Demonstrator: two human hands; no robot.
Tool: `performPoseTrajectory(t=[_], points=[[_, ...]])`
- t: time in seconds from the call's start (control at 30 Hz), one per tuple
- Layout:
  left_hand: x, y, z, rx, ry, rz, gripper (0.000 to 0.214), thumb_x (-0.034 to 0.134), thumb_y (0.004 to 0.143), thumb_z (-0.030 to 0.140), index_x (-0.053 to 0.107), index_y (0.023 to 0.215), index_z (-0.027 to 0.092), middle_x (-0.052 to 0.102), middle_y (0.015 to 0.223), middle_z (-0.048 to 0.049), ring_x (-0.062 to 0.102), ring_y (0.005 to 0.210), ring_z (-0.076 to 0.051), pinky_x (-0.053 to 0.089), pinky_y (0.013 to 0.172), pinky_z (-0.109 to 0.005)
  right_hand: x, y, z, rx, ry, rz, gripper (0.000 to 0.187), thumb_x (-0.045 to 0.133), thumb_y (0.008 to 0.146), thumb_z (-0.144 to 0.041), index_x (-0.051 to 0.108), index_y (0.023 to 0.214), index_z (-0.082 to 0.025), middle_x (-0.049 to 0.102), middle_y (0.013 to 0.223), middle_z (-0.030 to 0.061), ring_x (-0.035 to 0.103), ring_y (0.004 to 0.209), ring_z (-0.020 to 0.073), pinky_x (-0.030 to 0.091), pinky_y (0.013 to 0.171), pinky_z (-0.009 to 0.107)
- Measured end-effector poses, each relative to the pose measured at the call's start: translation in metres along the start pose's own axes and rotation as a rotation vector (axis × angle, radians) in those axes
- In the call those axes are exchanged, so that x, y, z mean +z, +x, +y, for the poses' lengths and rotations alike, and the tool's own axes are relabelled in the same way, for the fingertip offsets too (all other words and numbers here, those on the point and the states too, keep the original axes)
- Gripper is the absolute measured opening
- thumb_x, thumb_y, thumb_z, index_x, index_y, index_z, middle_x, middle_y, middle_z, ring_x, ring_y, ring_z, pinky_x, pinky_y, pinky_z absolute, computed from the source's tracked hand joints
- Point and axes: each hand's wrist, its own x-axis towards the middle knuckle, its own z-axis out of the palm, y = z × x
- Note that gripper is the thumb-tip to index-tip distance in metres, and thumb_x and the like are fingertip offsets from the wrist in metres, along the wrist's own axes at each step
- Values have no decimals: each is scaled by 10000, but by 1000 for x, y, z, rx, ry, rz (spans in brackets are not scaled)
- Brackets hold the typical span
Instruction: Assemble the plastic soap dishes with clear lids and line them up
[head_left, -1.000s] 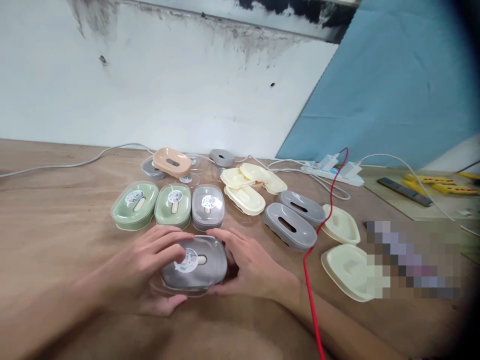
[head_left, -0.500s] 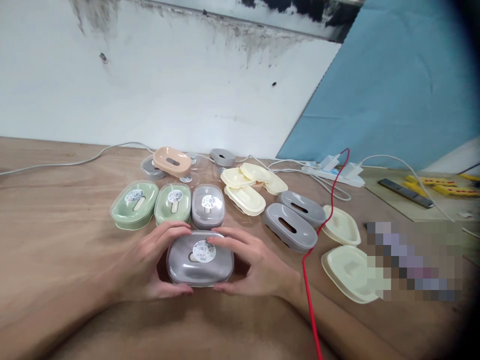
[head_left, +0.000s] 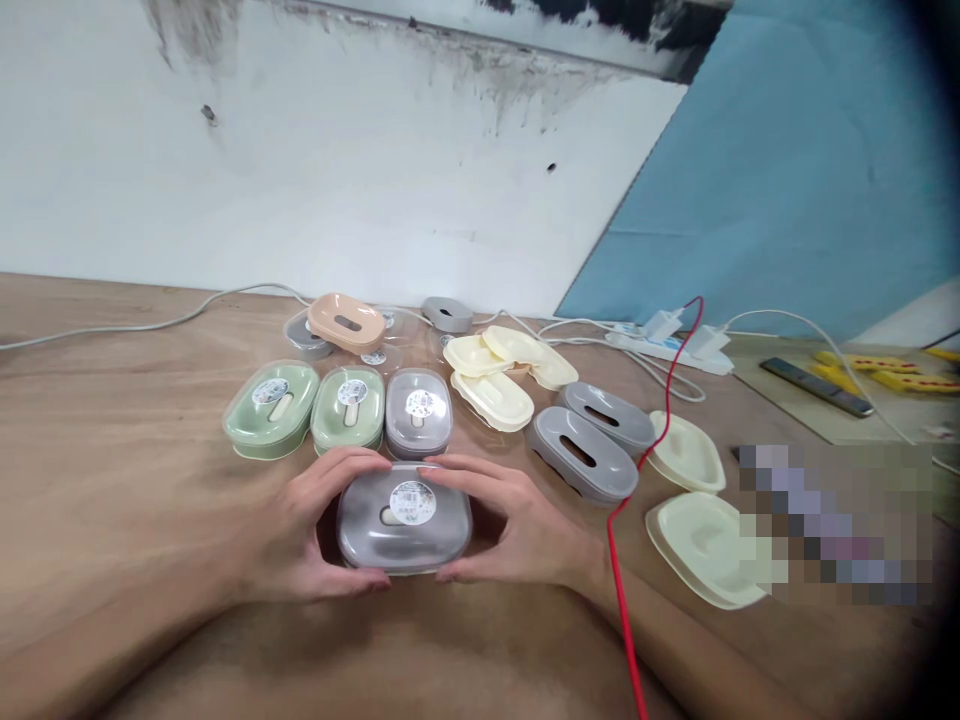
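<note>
A grey soap box (head_left: 360,535) with a clear lid and a round label lies between my two hands at the front of the table. My left hand (head_left: 311,530) grips its left end, fingers along the far edge and thumb at the near edge. Around the right end my right hand (head_left: 517,520) is closed the same way. Just behind stand two green soap boxes (head_left: 255,415) with clear lids and another lidded grey soap box (head_left: 420,435). To the right are two grey slotted trays (head_left: 615,480) and pale cream soap-box bases (head_left: 495,400).
A red cable (head_left: 622,600) runs down across my right forearm. A white power strip (head_left: 675,350) with plugs lies at the back right. A peach tray (head_left: 346,318) rests on other pieces at the back. Pale green bases (head_left: 686,530) and a dark phone (head_left: 816,387) lie to the right.
Both hands still hold the grey soap box in nearly the same place. The whole view has shifted very slightly; the other pieces lie as before.
</note>
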Motion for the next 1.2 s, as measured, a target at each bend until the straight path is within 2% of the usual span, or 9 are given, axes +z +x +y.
performPoseTrajectory(t=[0.2, 0.33, 0.47, 0.63, 0.73, 0.8, 0.93, 1.07, 1.2], points=[[-2, 1, 1, 16, -18, 9, 919, 934, 723, 540, 482, 1497, 336, 631, 1437, -103, 668, 1269, -362, 613, 1050, -498, 2, 1, -1, 8, 23, 12, 922, 988, 695, -509, 604, 1504, -288, 678, 1453, 109, 660, 1345, 307, 558, 1140, 447], [-4, 1, -2, 61, 3, -8, 940, 942, 692, 603, 515, 1478, 314, 659, 1413, -108, 694, 1233, -362, 635, 1014, -471, 4, -1, 2, -9, 0, 4, 939, 985, 692, -527, 601, 1511, -273, 668, 1457, 135, 671, 1331, 313, 572, 1122, 444], [-4, -1, -8, 138, 44, 25, 923, 941, 724, 581, 510, 1490, 299, 672, 1405, -127, 714, 1230, -339, 646, 1003, -441, 6, -2, 5, -30, -2, -2, 941, 973, 720, -511, 576, 1544, -291, 640, 1494, 143, 669, 1336, 316, 572, 1121, 442], [-7, -7, -16, 207, 91, 11, 1071, 901, 701, 714, 459, 1588, 309, 614, 1526, -161, 684, 1307, -367, 612, 1075, -498, 5, -2, 5, -56, -11, 0, 915, 955, 746, -518, 575, 1549, -302, 641, 1495, 140, 674, 1333, 301, 567, 1124, 429], [-10, -8, -16, 162, 91, -14, 938, 853, 815, 645, 455, 1607, 339, 581, 1575, -135, 661, 1350, -353, 599, 1097, -492, 3, -2, 3, -52, -51, -21, 976, 954, 728, -560, 549, 1574, -289, 617, 1526, 157, 654, 1362, 318, 561, 1134, 437], [-11, -8, -14, 152, 101, -19, 896, 853, 840, 590, 454, 1606, 350, 583, 1573, -125, 668, 1343, -341, 609, 1084, -473, 1, -3, 1, -47, -82, -55, 973, 925, 764, -576, 519, 1599, -283, 585, 1564, 166, 620, 1405, 330, 540, 1160, 455], [-12, -4, -11, 137, 76, -52, 886, 910, 779, 523, 490, 1537, 340, 649, 1480, -110, 692, 1292, -335, 624, 1057, -464, -1, -2, 0, -29, -32, -75, 824, 849, 873, -538, 524, 1593, -302, 572, 1583, 141, 600, 1430, 298, 524, 1182, 433], [-10, -1, -8, 81, 38, -69, 832, 920, 736, 460, 512, 1449, 331, 669, 1407, -92, 696, 1244, -332, 627, 1032, -461, 2, -3, -3, -10, -60, -74, 850, 845, 867, -572, 510, 1598, -298, 574, 1567, 152, 590, 1426, 306, 518, 1175, 466], [-8, -1, -7, 67, 39, -62, 875, 907, 725, 441, 471, 1480, 372, 651, 1423, -84, 683, 1259, -341, 616, 1048, -482, 9, -4, -3, -23, -161, -118, 971, 902, 789, -592, 480, 1616, -311, 507, 1597, 167, 520, 1459, 346, 470, 1191, 526]])
